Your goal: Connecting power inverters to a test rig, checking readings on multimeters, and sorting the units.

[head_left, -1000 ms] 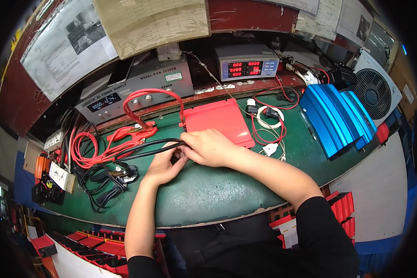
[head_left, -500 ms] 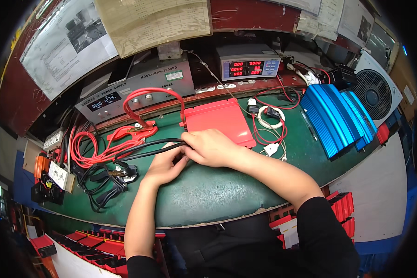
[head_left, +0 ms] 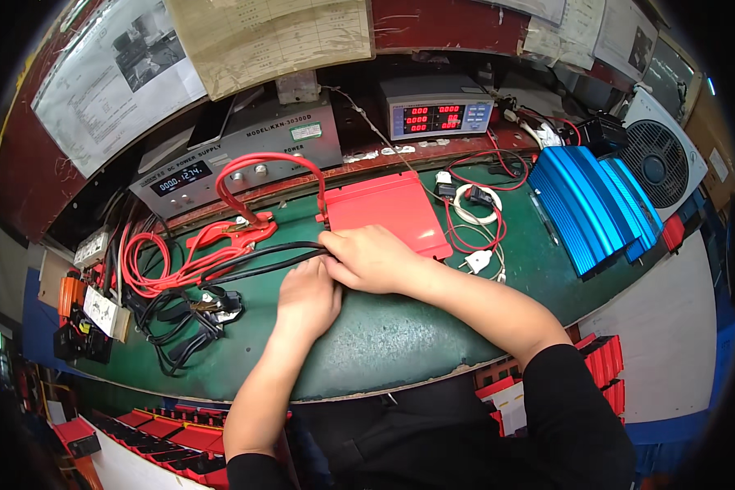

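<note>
My right hand (head_left: 371, 260) is closed at the near left corner of a red metal box (head_left: 388, 214), pinching the end of a black cable (head_left: 261, 255) that runs in from the left. Just below it, my left hand (head_left: 309, 296) is curled with its back upward and its knuckles against the right hand. What its fingers hold, if anything, is hidden. A thick red cable (head_left: 269, 157) arches from a red clamp (head_left: 235, 234) to the box's left side. The cable end inside the right hand cannot be seen.
A grey power supply (head_left: 237, 155) and a meter with red digits (head_left: 437, 114) stand behind. Blue finned housings (head_left: 584, 212) and a fan (head_left: 661, 159) are on the right. A white plug (head_left: 478, 261) lies beside the box; a black clamp (head_left: 220, 306) and coiled cables lie left.
My left hand has rolled over, so its back now faces up and its thumb is out of sight; the forearm shifted slightly right. The right hand stays almost in place on the cable.
</note>
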The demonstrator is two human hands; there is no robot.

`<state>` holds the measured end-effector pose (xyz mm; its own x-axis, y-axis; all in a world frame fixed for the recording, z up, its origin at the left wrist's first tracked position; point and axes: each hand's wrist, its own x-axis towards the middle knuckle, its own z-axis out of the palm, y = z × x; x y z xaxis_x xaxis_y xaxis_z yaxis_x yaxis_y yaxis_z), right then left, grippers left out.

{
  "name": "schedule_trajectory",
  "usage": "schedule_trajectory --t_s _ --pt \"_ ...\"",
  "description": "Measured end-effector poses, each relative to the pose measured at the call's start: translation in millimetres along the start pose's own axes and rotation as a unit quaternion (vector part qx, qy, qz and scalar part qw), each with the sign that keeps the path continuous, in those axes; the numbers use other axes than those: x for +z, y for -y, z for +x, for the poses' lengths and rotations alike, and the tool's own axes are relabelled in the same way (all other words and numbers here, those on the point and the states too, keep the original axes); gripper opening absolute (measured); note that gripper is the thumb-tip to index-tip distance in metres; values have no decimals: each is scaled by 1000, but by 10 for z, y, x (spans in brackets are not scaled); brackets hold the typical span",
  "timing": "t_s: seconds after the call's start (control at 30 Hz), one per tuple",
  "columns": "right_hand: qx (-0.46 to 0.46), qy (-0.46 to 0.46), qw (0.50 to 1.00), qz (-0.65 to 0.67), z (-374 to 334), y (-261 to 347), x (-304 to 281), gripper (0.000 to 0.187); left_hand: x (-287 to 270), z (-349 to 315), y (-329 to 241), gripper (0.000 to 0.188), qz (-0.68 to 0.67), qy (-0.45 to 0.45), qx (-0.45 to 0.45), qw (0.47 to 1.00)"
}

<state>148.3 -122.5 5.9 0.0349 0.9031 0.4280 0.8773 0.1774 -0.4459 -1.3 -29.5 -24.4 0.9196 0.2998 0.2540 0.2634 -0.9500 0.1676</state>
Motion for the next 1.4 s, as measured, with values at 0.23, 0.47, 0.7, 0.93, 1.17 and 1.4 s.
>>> schedule_trajectory --t_s 0.23,0.47,0.7,0.93,1.17,1.4 --pt "0 -15 1000 -7 5 10 14 23 84 -57 -67 29 46 -37 -16 998" --pt "12 3 1000 -6 6 -7 23 22 89 -42 5 28 40 -23 -5 999" --pt "6 -7 1000 14 -14 -28 8 24 -65 -3 35 24 -38 -5 23 999" --pt "-9 -28 999 29 -7 -47 40 23 -140 -19 105 25 -66 15 40 997" --pt "-5 -26 999 29 -22 -34 27 23 -180 -8 93 24 -77 22 54 995" --pt "-5 -17 1000 22 -14 -29 29 23 -170 -28 142 23 -77 13 72 994"
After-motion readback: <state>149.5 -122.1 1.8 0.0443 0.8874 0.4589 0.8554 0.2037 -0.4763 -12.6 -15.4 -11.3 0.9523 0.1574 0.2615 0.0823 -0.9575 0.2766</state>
